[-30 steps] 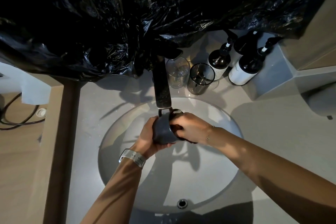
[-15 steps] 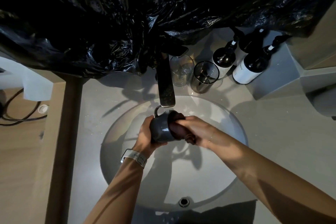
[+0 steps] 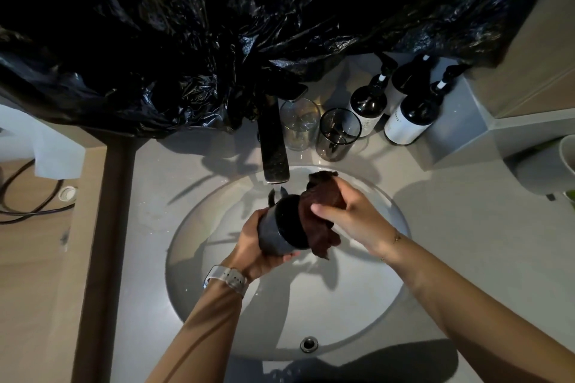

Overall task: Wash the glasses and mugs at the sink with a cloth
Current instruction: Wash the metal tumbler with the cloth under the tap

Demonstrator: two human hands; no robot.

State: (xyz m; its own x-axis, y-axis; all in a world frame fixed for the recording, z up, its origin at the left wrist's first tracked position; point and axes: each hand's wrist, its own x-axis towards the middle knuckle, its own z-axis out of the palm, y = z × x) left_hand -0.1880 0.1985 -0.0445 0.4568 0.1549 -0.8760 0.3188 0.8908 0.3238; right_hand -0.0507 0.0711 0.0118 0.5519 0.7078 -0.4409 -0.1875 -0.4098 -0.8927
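Holding the mug (image 3: 278, 228) over the middle of the sink (image 3: 199, 246), the left hand (image 3: 252, 246) wraps its fingers under and around the mug's base and wall. The mug lies tipped nearly on its side, its long axis running left to right, with the mouth facing the right hand (image 3: 345, 214) and the handle turned up toward the tap (image 3: 273, 146). The right hand pinches a bunched brown cloth (image 3: 320, 218), fingers curled over it, and the cloth sits against the mug's rim, partly covering the mouth; how far it reaches inside cannot be told.

What matters for the next move is that the mouth opens straight toward the cloth hand, so wiping the inside would mean pushing along the mug's axis while the left hand braces or turns it. The tap's spout ends just behind the mug; whether water is running is not clear.

Toward the back edge of the counter (image 3: 435, 202), right of the tap, a clear glass (image 3: 300, 124) and a dark glass (image 3: 337, 134) stand side by side, probably next in line. Pump bottles (image 3: 407, 115) stand further right.
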